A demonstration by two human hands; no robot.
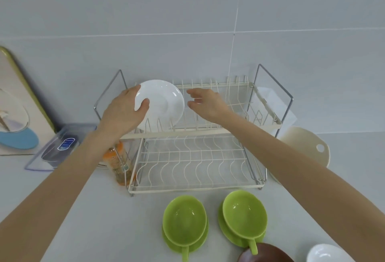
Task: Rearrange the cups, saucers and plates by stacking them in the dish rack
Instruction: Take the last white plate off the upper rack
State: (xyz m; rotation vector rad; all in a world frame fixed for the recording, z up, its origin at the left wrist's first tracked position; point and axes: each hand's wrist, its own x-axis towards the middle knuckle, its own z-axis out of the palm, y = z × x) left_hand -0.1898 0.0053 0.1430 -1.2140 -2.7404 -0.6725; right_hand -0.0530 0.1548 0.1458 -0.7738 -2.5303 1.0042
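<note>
Cups: two green cups, left cup (184, 219) and right cup (245, 213), upright on the counter (100, 220) just in front of the rack, handles toward the viewer.
Saucers: a green saucer (200, 245) under the left cup; a second saucer (226, 233) under the right cup.
Brown dish: brown dish (268, 253) at the bottom edge, touching the right cup's handle; partly cut off.
White bowl: white bowl (327, 253) at the bottom right corner, partly cut off.
Rack: two-tier wire rack (193, 187) against the wall; lower tier holds nothing visible.
Bottle: orange bottle (116, 161) at the rack's left end, partly behind the left forearm.
Board: cream board (308, 145) behind the rack's right end, leaning by the wall.
Lid: clear plastic lid (60, 147) left of the rack.
Plate: white plate (164, 103) on edge in the upper tier's left slots, tilted.
Left hand: left hand (125, 111) grips the plate's left rim, thumb across its face.
Right hand: right hand (205, 102) over the upper tier just right of the plate, fingers loosely spread, holding nothing; contact with the plate's edge cannot be told.
Tray: tray (18, 105) leaning on the wall at far left.
</note>
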